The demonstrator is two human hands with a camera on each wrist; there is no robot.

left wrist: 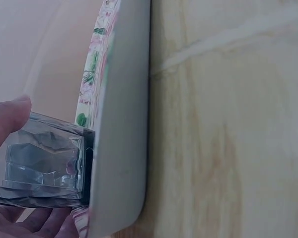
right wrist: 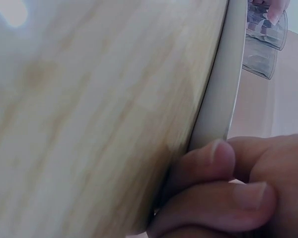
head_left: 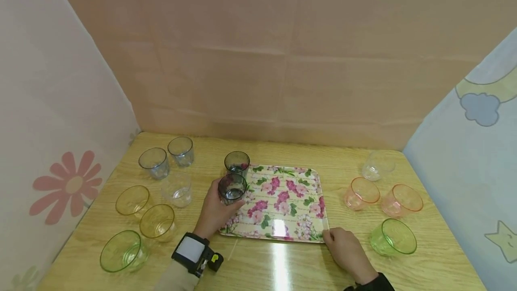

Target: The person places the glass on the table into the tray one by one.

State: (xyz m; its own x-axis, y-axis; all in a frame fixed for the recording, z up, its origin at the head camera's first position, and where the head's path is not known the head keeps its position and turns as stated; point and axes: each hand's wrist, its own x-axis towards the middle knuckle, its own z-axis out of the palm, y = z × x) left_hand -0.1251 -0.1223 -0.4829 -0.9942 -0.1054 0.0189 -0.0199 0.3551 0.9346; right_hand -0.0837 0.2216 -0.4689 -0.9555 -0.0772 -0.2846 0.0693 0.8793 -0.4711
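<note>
My left hand (head_left: 216, 212) grips a dark grey drinking glass (head_left: 232, 190) at the left side of a floral tray (head_left: 288, 223). In the left wrist view, thumb and fingers lie around the faceted glass (left wrist: 42, 163), beside the tray's pale outer wall (left wrist: 121, 124). A second dark grey glass (head_left: 237, 163) stands just behind it, at the tray's far left corner. My right hand (head_left: 347, 250) pinches the near right corner of the tray; the right wrist view shows its curled fingers (right wrist: 208, 198) against the tray's rim (right wrist: 221, 99).
Left on the wooden table (head_left: 242, 264) stand two bluish-grey glasses (head_left: 181, 152), a clear glass (head_left: 179, 192), two amber glasses (head_left: 159, 223) and a green glass (head_left: 125, 253). At right are a clear glass (head_left: 375, 167), two pink glasses (head_left: 362, 194) and a green glass (head_left: 392, 237).
</note>
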